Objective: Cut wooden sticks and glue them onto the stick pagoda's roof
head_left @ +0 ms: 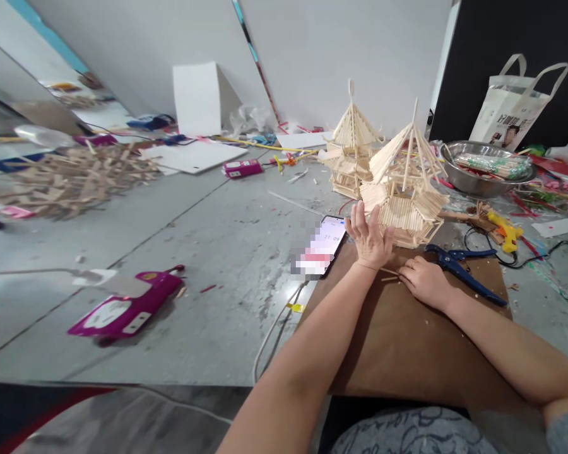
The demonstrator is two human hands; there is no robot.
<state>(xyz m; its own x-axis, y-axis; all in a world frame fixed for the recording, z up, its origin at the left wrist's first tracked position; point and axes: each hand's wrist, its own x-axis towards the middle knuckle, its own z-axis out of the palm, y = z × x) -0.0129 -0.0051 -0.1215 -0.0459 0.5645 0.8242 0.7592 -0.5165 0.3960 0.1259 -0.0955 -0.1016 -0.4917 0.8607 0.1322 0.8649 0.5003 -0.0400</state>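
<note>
Just before the front stick pavilion (409, 217), left hand (372, 239) raised, back of hand to camera, wrist bent back, fingers pointing up; grip apart, fingers fanned. Left forearm runs up from bottom of view. Right hand (423, 282) lies palm down on brown board (407, 347), nearer the wearer than the pavilion, forearm coming from the right. Right grip: fingers together, curled at a thin stick (389, 272); can't tell if clamped on it or only touching.

Writing: phone (330, 236), left of the pavilion, digits read 21 09, part of screen pixelated. White bag (506, 113), behind and right of the pavilion, dark Chinese characters. Purple device (127, 309), well left of the pavilion on the grey surface (227, 252), white label, blurred.

Also: second pavilion (353, 135) just behind the front one; blue cutters (473, 284) and yellow glue gun (504, 234) right of it; metal bowl (487, 183) behind right.
</note>
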